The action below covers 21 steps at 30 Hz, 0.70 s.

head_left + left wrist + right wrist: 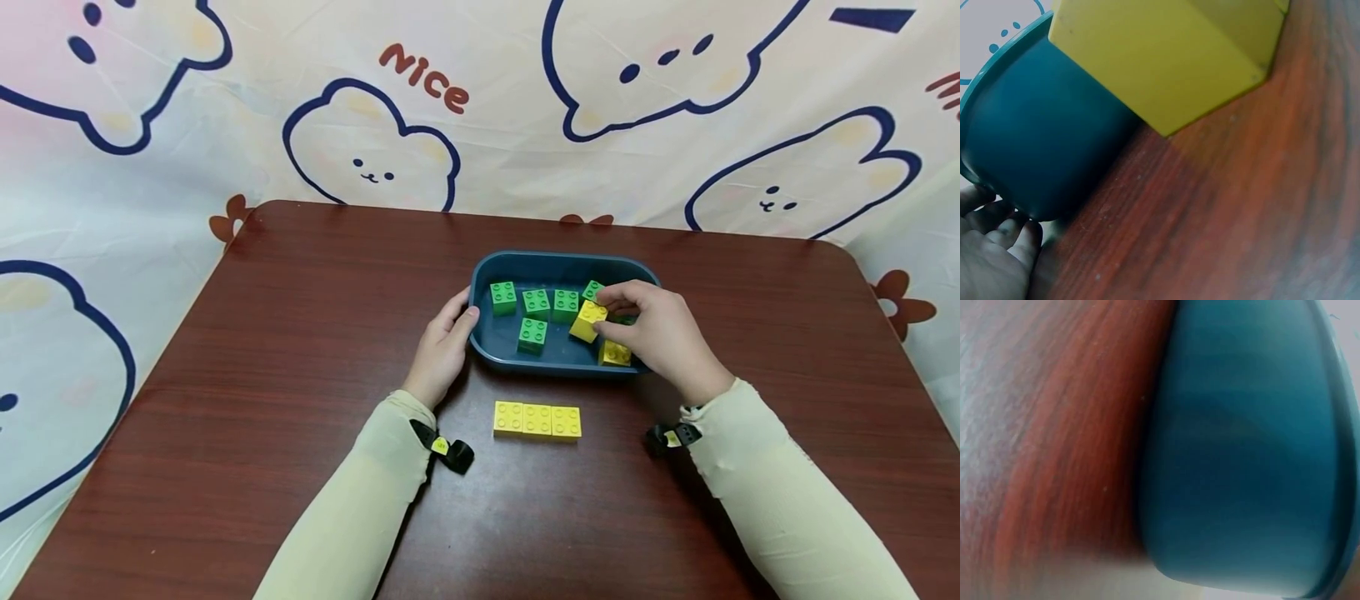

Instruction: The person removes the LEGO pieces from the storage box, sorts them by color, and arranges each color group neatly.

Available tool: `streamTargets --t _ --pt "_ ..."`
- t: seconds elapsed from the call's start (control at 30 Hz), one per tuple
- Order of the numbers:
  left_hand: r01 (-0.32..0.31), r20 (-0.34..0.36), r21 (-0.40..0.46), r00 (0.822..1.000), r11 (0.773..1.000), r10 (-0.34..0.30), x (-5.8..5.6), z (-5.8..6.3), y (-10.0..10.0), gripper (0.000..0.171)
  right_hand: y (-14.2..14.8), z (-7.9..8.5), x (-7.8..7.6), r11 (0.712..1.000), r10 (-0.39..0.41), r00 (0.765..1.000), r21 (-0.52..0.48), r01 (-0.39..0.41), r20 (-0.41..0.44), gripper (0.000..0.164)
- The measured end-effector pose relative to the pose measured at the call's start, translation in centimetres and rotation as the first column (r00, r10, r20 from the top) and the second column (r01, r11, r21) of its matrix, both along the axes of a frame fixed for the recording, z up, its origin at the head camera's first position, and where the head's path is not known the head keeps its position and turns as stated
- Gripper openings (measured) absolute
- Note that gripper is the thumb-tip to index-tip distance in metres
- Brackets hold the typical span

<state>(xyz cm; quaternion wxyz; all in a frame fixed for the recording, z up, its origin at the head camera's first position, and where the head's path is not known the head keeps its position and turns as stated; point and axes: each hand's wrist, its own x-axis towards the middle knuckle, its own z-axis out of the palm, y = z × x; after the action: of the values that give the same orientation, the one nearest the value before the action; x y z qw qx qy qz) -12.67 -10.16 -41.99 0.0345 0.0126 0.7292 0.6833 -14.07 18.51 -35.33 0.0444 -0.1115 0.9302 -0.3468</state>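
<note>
A dark blue tray (pixel 555 367) stands on the table with several green building blocks (pixel 532 335) inside. My left hand (pixel 442 350) grips the tray's left end, thumb at the rim and fingers against the outer wall. Between thumb and fingertips, my right hand (pixel 663 333) pinches a yellow building block (pixel 585 323), tilted, over the tray's right part. Another yellow block (pixel 615 355) lies in the front right corner, partly covered by that hand. In the right wrist view the tray's outer wall (pixel 1241 450) hides the right fingers and the held block.
In front of the tray, three yellow blocks (pixel 537 421) sit side by side in a straight row on the brown wooden table (pixel 300 350). Behind the table hangs a cloth (pixel 510 167) printed with cartoon figures.
</note>
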Motion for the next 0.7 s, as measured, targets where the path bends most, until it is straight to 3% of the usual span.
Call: streamTargets --t 0.4,0.7 --pt "0.012 -0.021 -0.008 1.0 1.0 -0.012 0.0 -0.1 0.1 0.046 -0.1 0.9 0.8 0.999 -0.002 0.999 -0.033 0.001 -0.033 0.036" --pt "0.013 -0.011 0.006 1.0 1.0 -0.013 -0.1 -0.1 0.1 0.045 -0.5 2.4 2.6 0.999 0.012 0.995 -0.035 -0.015 -0.094 0.035"
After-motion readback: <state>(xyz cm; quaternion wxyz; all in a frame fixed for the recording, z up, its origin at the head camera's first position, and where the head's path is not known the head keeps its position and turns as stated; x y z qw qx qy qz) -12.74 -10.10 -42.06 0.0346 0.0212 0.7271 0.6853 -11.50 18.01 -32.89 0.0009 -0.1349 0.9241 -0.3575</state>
